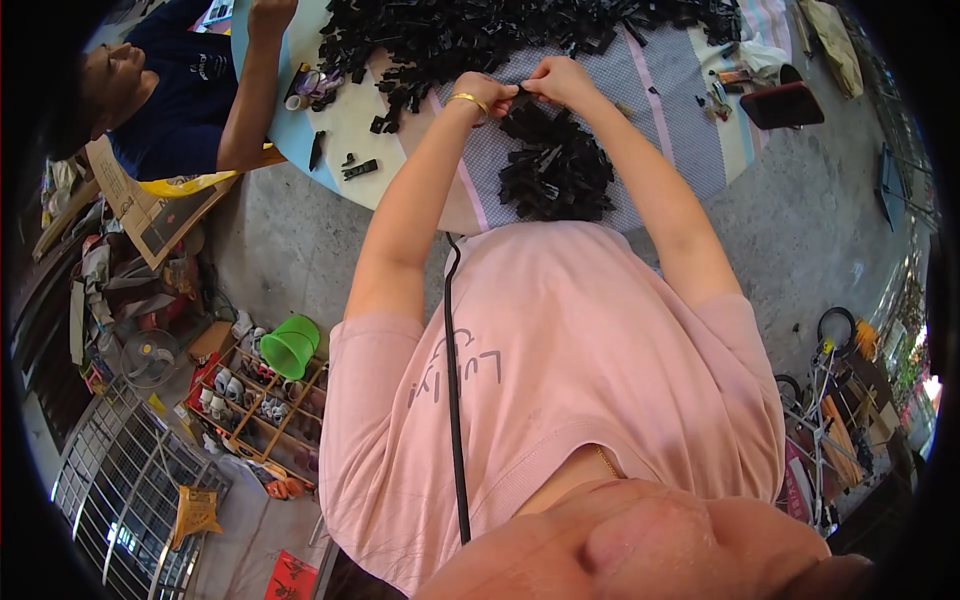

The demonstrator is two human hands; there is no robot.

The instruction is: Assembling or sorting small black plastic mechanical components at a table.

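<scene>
Over the table, my left hand, with a gold bracelet at the wrist, is closed in a pinch on a small black part. My right hand pinches the same part from the other side, fingertips close to the left ones. Fingers cover most of the part, so its exact kind does not show. Just below both hands, near the table's front edge, lies a heap of black plastic pieces. A much larger spread of similar black pieces covers the far side of the table.
A striped cloth covers the round table. Toward its right side lie a dark phone-like object and a white plastic bag. Another person's forearm rests at the left edge. A black cable hangs down my front.
</scene>
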